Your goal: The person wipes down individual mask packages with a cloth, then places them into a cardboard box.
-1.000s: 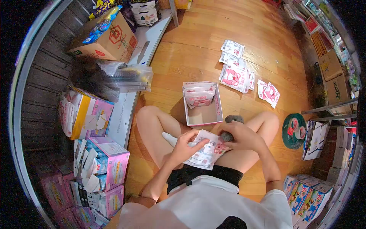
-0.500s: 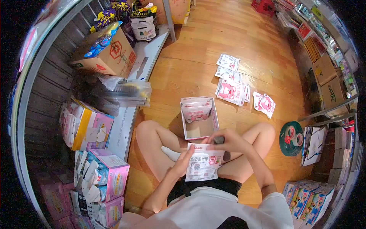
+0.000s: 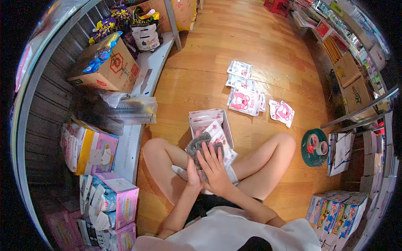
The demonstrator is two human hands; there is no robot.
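A crumpled grey cloth [image 3: 197, 146] lies between my two hands, over a white mask packet [image 3: 222, 140] with pink print. My left hand [image 3: 194, 171] is under the cloth and packet, its fingers mostly covered. My right hand [image 3: 213, 167] presses flat on the cloth from above, fingers spread. Just beyond them, a white and pink box [image 3: 228, 125] stands open on the floor with packets [image 3: 205, 118] inside. Farther off, several bear-print packets [image 3: 243, 101] lie overlapping, and a single packet [image 3: 281, 112] lies to their right.
On the left, a shelf [image 3: 125, 154] holds a cardboard carton [image 3: 113, 65], plastic-wrapped goods and pink boxes [image 3: 125, 201]. On the right are a green round tray [image 3: 307, 157] with tape rolls [image 3: 321, 147], colourful boxes [image 3: 335, 215] and stacked goods. A red crate [image 3: 276, 6] stands far back.
The packet has moved up from my lap to the near edge of the box and now tilts. The grey cloth, mostly hidden before, is spread over it, with my right hand flat on top.
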